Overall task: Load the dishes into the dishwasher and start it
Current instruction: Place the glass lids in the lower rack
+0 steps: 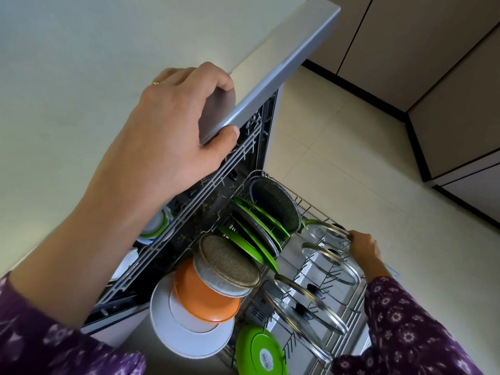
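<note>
The dishwasher's lower wire rack [311,209] is pulled out below me. It holds green plates [259,234], a dark speckled pan [276,204], a speckled plate [230,263], an orange bowl [203,296], white plates [186,336], a green lid [259,353] and several glass pot lids [335,263]. My left hand [173,123] grips the grey front edge of the countertop [284,77] above the machine, thumb under the edge. My right hand [364,247] holds the far rim of a glass lid standing in the rack.
The upper rack [189,212] sits pushed in under the counter with a cup inside. Beige tiled floor [365,131] lies to the right, bordered by brown cabinet fronts [446,77] with dark plinths.
</note>
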Demonstrator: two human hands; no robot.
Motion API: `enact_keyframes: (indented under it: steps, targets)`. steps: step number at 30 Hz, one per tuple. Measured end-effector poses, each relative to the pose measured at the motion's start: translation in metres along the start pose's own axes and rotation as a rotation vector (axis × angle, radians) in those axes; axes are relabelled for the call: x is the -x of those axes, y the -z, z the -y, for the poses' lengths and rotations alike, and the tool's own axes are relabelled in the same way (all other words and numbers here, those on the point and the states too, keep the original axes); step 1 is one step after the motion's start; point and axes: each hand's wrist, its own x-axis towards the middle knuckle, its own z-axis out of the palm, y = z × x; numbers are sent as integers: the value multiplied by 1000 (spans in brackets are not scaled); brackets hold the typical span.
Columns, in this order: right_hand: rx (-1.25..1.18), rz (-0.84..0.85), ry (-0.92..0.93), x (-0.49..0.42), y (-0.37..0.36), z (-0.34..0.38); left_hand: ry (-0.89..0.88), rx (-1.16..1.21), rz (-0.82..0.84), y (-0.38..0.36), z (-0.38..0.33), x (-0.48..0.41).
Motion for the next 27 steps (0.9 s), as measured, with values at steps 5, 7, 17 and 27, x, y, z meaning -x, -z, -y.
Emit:
enact_keyframes:
  steps: [5,7,17,27]
  targets:
    - [107,-39,-8,19,10,-16,11,5,9,0,-2,0]
    - [117,-34,-4,26,14,-23,14,6,12,0,-3,0]
    - [142,-48,63,46,13,-39,22,13,3,1,-3,0]
    - [89,-86,32,45,4,-42,32,29,10,1,-2,0]
